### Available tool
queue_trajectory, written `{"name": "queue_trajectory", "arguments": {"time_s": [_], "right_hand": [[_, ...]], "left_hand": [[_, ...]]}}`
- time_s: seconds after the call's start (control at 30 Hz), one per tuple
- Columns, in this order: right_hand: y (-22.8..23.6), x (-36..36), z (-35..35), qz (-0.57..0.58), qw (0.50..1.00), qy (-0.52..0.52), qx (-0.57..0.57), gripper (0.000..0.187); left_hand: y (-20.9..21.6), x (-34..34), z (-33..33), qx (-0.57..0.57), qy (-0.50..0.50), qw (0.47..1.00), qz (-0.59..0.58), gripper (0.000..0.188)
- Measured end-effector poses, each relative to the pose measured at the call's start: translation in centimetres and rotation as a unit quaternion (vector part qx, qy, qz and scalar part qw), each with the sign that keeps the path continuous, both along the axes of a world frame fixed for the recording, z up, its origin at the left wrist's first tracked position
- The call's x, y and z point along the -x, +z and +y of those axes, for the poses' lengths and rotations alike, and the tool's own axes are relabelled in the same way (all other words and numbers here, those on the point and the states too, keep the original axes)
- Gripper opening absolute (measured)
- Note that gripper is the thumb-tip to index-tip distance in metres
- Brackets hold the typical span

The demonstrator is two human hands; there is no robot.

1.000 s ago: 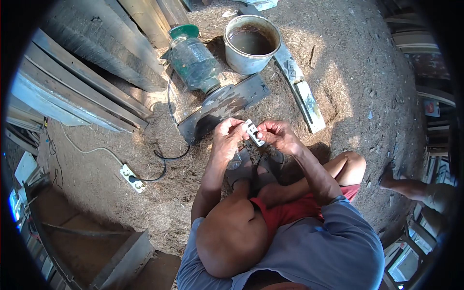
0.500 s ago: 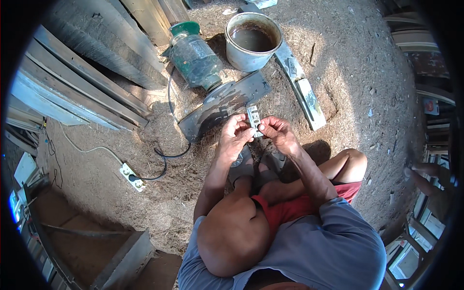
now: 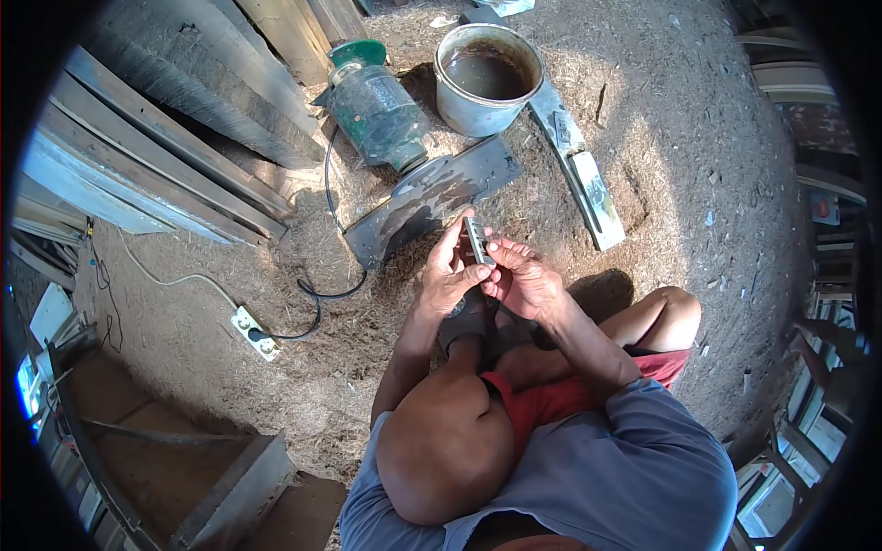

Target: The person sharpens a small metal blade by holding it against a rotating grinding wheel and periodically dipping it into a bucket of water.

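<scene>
Between both hands is a small, flat, pale-grey piece with a row of slots (image 3: 475, 241), now tilted so that its narrow edge shows. My left hand (image 3: 446, 277) grips it from the left, with the thumb at its lower end. From the other side, the thumb and fingers of my right hand (image 3: 526, 283) close on its right edge. Just beyond my fingers lies a dark, wet-streaked plate (image 3: 432, 199), set against a green motor (image 3: 375, 112). What the piece is made of cannot be told.
A whitish bucket of murky liquid (image 3: 473, 112) stands behind the plate. Right of it lies a narrow board with a pale block (image 3: 593, 188). A black cable runs to a white power strip (image 3: 254, 332) on the left. Planks (image 3: 175, 151) lean at far left.
The slotted piece has been turned from its broad face toward its edge. My right-hand fingers have shifted around its lower end. The view has moved slightly.
</scene>
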State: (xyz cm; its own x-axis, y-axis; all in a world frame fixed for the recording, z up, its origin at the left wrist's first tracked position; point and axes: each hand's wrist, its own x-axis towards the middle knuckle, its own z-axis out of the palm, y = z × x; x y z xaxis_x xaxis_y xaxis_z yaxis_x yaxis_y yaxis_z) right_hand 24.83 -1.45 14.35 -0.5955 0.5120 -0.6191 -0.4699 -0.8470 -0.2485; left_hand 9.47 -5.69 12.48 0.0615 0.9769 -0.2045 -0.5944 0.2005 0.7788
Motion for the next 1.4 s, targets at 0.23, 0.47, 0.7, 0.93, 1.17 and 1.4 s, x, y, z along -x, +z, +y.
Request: {"name": "queue_trajectory", "arguments": {"time_s": [0.23,0.47,0.7,0.93,1.17,1.4], "right_hand": [[-0.4,0.1,-0.2,0.016,0.999,-0.023,0.025,0.023],[-0.7,-0.5,0.0,0.016,0.999,-0.025,0.03,0.024],[-0.7,-0.2,0.0,0.012,0.999,-0.026,0.04,0.022],[-0.4,0.0,0.2,0.025,0.998,-0.027,0.047,0.019],[-0.1,2.6,0.4,-0.006,0.998,0.054,0.038,0.018],[-1.0,7.1,-1.1,0.008,0.991,0.124,0.049,0.018]], "left_hand": [[-2.1,-1.5,0.2,0.065,0.026,0.995,-0.068,0.067],[-1.9,-2.1,0.7,0.103,0.011,0.993,-0.047,0.054],[-1.8,-2.3,0.7,0.114,0.035,0.992,-0.04,0.045],[-2.1,-1.8,0.5,0.126,0.022,0.991,-0.043,0.048],[-1.0,0.2,-1.5,0.049,0.098,0.994,-0.013,0.055],[-2.0,2.7,-4.8,0.047,0.219,0.975,-0.007,0.047]]}}
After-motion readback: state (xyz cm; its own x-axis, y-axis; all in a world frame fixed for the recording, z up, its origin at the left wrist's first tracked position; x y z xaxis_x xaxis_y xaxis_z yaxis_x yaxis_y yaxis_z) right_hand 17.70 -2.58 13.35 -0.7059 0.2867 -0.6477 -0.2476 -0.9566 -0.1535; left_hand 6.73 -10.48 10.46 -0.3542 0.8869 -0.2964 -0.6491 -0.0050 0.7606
